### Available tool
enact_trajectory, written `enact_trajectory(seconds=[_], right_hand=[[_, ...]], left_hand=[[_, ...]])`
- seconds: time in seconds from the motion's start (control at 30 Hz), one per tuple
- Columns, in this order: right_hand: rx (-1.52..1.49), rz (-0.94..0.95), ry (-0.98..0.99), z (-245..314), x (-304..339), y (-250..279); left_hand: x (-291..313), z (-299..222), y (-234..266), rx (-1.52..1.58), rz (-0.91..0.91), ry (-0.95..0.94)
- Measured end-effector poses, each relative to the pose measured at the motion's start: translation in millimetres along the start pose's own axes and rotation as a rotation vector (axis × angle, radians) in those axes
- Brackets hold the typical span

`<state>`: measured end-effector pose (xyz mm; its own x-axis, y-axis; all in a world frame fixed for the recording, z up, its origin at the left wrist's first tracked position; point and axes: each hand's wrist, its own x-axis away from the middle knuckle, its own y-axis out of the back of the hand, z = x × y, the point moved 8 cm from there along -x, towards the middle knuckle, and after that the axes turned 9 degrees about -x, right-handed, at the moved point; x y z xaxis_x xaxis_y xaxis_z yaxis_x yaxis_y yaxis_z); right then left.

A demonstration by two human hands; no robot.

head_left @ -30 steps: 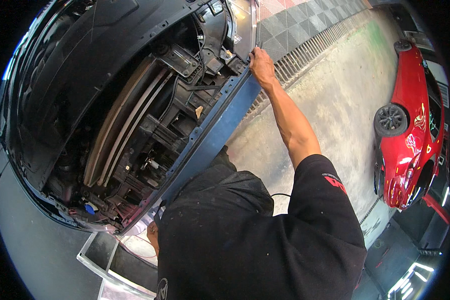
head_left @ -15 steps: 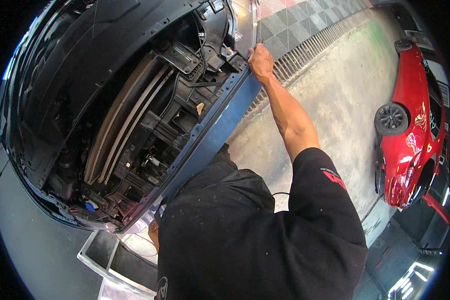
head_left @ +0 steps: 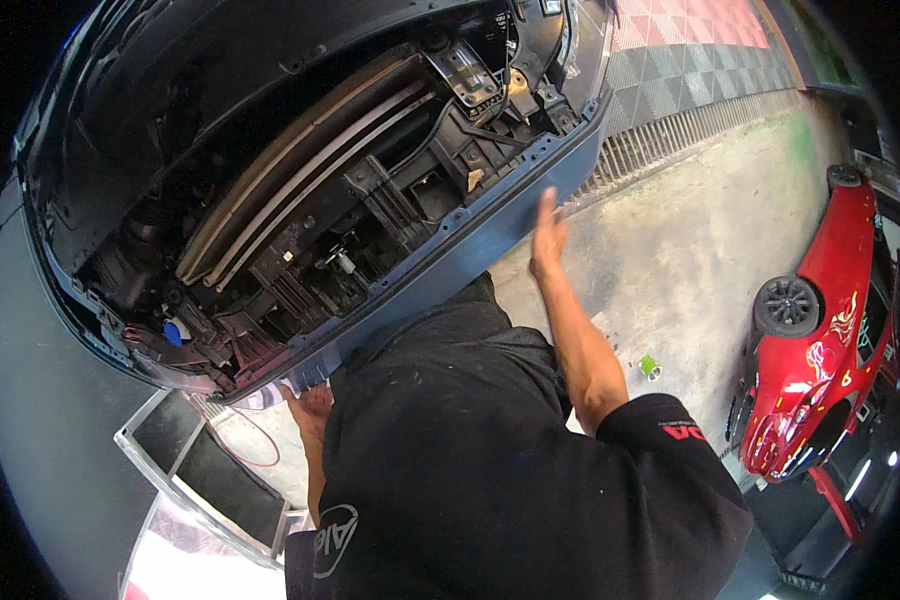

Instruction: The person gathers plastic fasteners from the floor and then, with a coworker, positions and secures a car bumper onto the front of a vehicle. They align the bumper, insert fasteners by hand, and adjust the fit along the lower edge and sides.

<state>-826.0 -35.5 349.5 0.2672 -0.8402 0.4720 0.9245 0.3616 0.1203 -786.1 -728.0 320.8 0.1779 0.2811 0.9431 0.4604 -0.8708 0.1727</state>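
A blue front bumper [head_left: 440, 262] runs diagonally along the front of a car whose engine bay [head_left: 370, 170] lies uncovered. My right hand [head_left: 548, 238] is beside the bumper's outer face, toward its right end. Its fingers are stretched out, with nothing held in them. Under the bumper's left end is my left hand [head_left: 312, 404], its thumb spread from the other fingers. The fingertips are partly hidden by the bumper, so contact there is unclear. A blue cap [head_left: 176, 332] shows in the bay's near left corner.
A red car [head_left: 820, 350] stands at the right. A floor grate [head_left: 660, 145] borders grey tiles [head_left: 690, 85] at the top right. A metal-framed stand [head_left: 195, 480] is at the lower left, beside a red hose [head_left: 255, 445]. A green round object [head_left: 650, 368] lies on the floor.
My right hand has come off the bumper's right corner and moved nearer along its outer face, fingers straightened. More of my left hand shows under the left end. The whole view has shifted.
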Motion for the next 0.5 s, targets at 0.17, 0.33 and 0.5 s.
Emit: enact_trajectory(seconds=[0.17, 0.33, 0.5], right_hand=[[-0.04, 0.347, -0.343, -57.1, 62.7, -39.0], [-0.144, 0.158, -0.388, -36.6, 80.8, -41.9], [-0.107, 0.185, -0.426, -29.2, 88.2, -45.9]], left_hand=[[-49.1, 10.5, 0.5, -0.1, 0.445, -0.047], [-52.7, 10.2, 4.6, -0.038, 0.195, -0.038], [-31.4, 8.2, -0.7, -0.011, 0.069, -0.023]])
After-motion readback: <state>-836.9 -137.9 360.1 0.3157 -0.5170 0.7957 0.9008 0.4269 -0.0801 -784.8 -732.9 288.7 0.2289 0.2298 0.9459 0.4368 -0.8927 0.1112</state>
